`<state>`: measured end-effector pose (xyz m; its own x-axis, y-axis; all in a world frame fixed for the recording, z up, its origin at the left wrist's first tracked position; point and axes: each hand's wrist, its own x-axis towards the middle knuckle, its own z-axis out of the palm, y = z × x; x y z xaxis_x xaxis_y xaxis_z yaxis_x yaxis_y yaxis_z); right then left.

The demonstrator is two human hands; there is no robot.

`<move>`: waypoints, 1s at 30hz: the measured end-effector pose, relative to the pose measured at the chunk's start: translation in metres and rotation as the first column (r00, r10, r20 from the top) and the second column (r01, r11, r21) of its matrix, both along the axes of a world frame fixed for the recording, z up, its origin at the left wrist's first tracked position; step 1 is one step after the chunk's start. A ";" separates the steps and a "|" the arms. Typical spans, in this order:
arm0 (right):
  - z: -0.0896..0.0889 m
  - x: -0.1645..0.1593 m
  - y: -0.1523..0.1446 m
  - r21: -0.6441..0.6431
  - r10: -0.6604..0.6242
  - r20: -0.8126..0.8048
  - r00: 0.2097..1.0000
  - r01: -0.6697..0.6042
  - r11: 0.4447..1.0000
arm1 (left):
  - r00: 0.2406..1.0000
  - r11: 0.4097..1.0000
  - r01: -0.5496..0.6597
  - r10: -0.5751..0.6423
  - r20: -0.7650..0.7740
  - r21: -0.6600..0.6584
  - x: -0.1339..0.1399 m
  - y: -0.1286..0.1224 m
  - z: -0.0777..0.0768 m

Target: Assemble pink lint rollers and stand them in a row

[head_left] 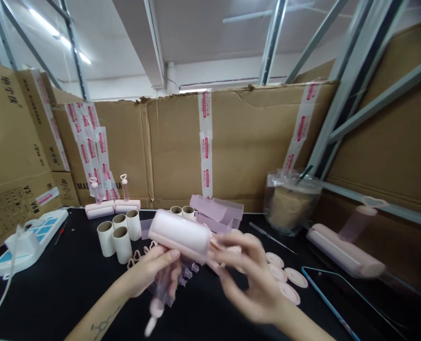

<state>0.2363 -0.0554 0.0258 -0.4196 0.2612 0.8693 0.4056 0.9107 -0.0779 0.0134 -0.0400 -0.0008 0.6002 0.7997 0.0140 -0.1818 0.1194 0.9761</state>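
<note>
My left hand (156,270) grips a pale pink lint roller (180,234) below its white roll, with the clear pink handle pointing down toward me. The roll lies crosswise, its right end facing my right hand (253,279). That hand is blurred, its fingers stretched and apart right beside the roller's end; whether they touch it I cannot tell. Under and behind my hands are small heart-shaped handle ends (136,256) and purple clear parts (187,273). Pink round caps (289,292) lie to the right of my right hand.
White cardboard tubes (122,245) stand at left, near a power strip (36,246). Finished-looking lint rollers (127,205) rest at the back left, another (348,251) at right. Purple trays (217,210), tweezers (270,237), a bagged cup (290,208) and a phone (348,298) lie around.
</note>
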 end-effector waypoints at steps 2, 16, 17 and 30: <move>0.006 0.006 0.003 -0.249 -0.093 -0.083 0.992 0.069 0.966 | 0.976 0.992 0.122 -0.119 -0.180 0.009 -0.003 0.001 -0.001; -0.021 0.012 0.023 -0.892 0.166 -0.164 0.972 -0.218 0.395 | 0.691 0.931 0.359 -0.220 -0.689 0.062 0.002 -0.005 -0.011; -0.021 0.012 0.024 -0.891 0.154 -0.168 0.974 -0.216 0.398 | 0.700 0.936 0.344 -0.202 -0.685 0.076 0.002 -0.006 -0.011; 0.028 0.071 0.058 -0.718 -0.250 -0.510 0.823 -0.247 0.651 | 0.761 0.964 0.267 -0.224 -0.609 -0.020 -0.003 -0.008 0.012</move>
